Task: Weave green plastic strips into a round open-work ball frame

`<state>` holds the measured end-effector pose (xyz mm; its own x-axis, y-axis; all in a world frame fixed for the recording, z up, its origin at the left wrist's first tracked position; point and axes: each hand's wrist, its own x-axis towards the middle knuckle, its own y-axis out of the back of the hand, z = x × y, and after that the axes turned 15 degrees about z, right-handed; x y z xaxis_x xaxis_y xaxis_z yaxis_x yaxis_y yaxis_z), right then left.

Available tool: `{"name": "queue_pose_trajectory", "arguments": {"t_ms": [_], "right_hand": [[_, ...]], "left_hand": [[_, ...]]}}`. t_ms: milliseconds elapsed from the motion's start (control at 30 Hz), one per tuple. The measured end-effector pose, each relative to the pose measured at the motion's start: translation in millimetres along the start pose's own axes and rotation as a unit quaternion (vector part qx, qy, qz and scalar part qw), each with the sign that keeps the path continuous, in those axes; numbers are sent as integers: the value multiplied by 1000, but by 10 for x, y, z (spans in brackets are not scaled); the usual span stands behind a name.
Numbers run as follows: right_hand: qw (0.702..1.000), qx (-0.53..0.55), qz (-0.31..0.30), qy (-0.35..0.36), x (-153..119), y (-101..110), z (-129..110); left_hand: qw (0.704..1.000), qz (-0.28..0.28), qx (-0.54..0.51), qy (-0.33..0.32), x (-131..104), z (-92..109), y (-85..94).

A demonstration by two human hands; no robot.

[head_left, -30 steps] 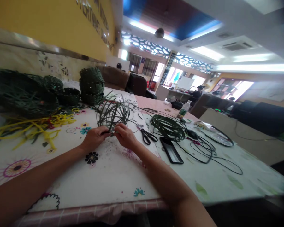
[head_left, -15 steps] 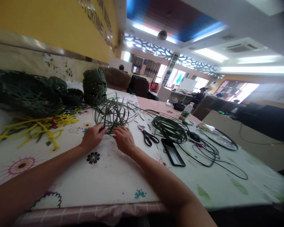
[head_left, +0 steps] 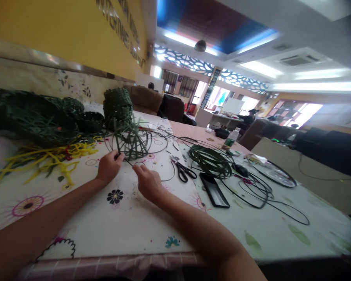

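On the flowered tablecloth stands a partly woven basket of dark green strips, its loose ends arching and sticking up. My left hand is closed at the basket's near left side, thumb and fingers pinching its edge. A thin green strip runs from there to my right hand, whose fingers are closed on it, apart from the basket. Black-handled scissors lie to the right of my right hand, blades pointing away. Part of the basket's near left edge is hidden behind my left fingers.
Yellow strips lie at left below finished-looking green woven baskets. To the right are a coil of green strips, a black phone-like tray, a bottle and a loose black cord.
My right hand has drawn back toward me from the basket, pulling a strip out. The basket has turned and tilted, with its loose ends fanning differently. My left hand has shifted slightly left.
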<state>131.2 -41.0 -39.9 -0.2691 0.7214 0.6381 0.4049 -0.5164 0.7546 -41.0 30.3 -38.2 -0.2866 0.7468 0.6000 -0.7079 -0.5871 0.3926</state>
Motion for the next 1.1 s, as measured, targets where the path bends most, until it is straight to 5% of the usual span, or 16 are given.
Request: {"name": "queue_pose_trajectory", "arguments": {"t_ms": [133,367,467,567,700,800,900,1100], "right_hand": [[965,218,6,-144,57,-29,106],[855,424,-5,-298,92,-94,218],[810,490,-11,-321,100,-119,242],[794,520,23,-314,90,-170,230],[844,476,44,-243,58,-243,214],[918,367,58,-141,62,-231,262],[971,185,52,-140,94,-145,340],[998,-16,-29,-54,133,39,354]], "left_hand": [[1000,8,-2,-3,1,-52,23],[983,-57,-54,-166,-280,143,-28],[987,-56,-70,-130,-317,172,-57],[993,-61,-101,-23,-295,142,-103],[986,-68,-133,71,-241,91,-133],[985,-116,-116,46,-214,99,-100],[972,-195,-131,-4,-200,131,-59],[977,-178,-112,-15,-182,129,-47]]}}
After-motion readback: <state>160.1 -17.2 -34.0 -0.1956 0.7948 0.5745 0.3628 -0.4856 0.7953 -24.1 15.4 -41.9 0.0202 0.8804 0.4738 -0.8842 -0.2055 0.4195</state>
